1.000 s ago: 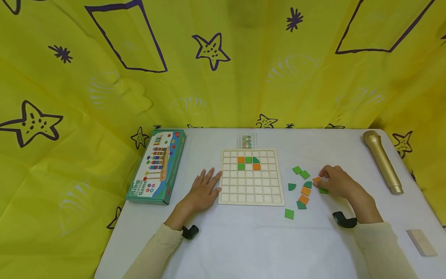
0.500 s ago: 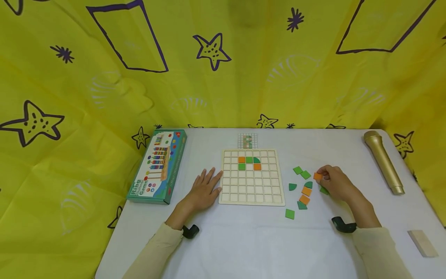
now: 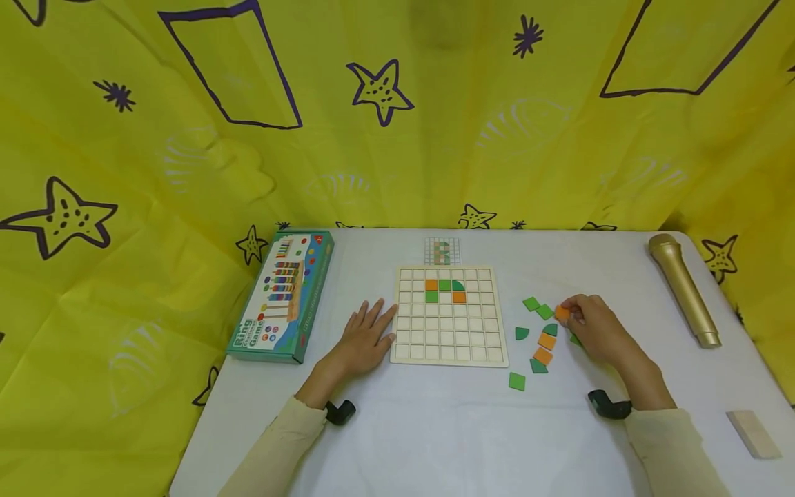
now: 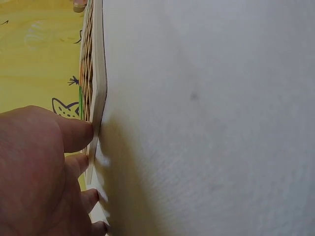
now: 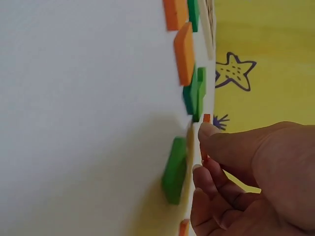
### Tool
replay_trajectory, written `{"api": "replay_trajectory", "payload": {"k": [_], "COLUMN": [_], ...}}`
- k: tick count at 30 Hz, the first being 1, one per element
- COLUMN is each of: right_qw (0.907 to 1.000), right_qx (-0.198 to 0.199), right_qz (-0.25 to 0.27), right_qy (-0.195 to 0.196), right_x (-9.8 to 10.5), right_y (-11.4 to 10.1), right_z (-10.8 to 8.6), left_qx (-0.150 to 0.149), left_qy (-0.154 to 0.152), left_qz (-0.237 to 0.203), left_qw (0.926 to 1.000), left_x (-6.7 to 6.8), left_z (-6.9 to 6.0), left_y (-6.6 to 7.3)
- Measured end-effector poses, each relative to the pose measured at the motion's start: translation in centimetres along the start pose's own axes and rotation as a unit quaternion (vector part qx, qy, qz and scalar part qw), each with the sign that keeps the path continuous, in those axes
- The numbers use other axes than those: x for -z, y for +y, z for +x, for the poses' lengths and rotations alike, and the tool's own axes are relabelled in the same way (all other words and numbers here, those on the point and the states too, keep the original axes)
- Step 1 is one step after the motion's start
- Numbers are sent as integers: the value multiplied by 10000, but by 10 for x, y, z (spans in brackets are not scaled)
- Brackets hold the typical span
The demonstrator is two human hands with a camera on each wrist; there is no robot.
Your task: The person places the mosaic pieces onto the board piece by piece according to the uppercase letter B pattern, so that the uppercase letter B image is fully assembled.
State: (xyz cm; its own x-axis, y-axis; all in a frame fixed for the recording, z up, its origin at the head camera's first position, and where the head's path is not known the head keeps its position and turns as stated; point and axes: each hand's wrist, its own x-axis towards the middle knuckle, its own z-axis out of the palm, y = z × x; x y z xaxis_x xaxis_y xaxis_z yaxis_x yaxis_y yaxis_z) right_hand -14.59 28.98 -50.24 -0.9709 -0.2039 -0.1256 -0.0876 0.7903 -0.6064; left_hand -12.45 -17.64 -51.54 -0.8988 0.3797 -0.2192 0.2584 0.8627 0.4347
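Note:
My right hand (image 3: 598, 330) pinches an orange square tile (image 3: 562, 313) between thumb and fingers, and the right wrist view shows this tile (image 5: 206, 140) edge-on. Beneath that hand a green tile (image 3: 575, 339) is partly covered. My left hand (image 3: 362, 343) lies with fingers spread at the left edge of a wooden grid board (image 3: 447, 336); in the left wrist view its thumb and a finger touch the board's rim (image 4: 100, 64). Orange, light green and dark green pieces sit in the board's upper cells, among them a quarter-round piece (image 3: 457, 285).
Loose tiles lie right of the board, including an orange square (image 3: 543, 355) and a green square (image 3: 517, 381). A small pattern card (image 3: 442, 250) is behind the board. A game box (image 3: 282, 297) stands left; a gold microphone (image 3: 683, 290) and wooden block (image 3: 753, 433) lie right.
The right hand has raised the orange tile from among the loose pieces and shifted it slightly left. My left hand stays at the board's edge.

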Motion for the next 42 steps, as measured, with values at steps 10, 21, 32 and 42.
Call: {"api": "replay_trajectory", "payload": {"k": [10, 21, 32, 42], "right_qw": [9998, 9935, 9885, 9848], "right_qx": [82, 1043, 1393, 1581], "right_qz": [154, 128, -89, -595], "right_qy": [-128, -427, -585, -397], "right_x": [-12, -69, -101, -116], "right_y": [-52, -129, -161, -170], "right_z": [26, 55, 71, 73], "left_qx": [29, 20, 91, 67], "left_qy": [-21, -20, -72, -73], "left_qz": [84, 94, 170, 50], "left_qw": [10000, 10000, 9998, 9999], "left_x": [-4, -4, -3, -1], "left_z": [3, 4, 3, 2], "left_y": [-3, -3, -4, -2]}}
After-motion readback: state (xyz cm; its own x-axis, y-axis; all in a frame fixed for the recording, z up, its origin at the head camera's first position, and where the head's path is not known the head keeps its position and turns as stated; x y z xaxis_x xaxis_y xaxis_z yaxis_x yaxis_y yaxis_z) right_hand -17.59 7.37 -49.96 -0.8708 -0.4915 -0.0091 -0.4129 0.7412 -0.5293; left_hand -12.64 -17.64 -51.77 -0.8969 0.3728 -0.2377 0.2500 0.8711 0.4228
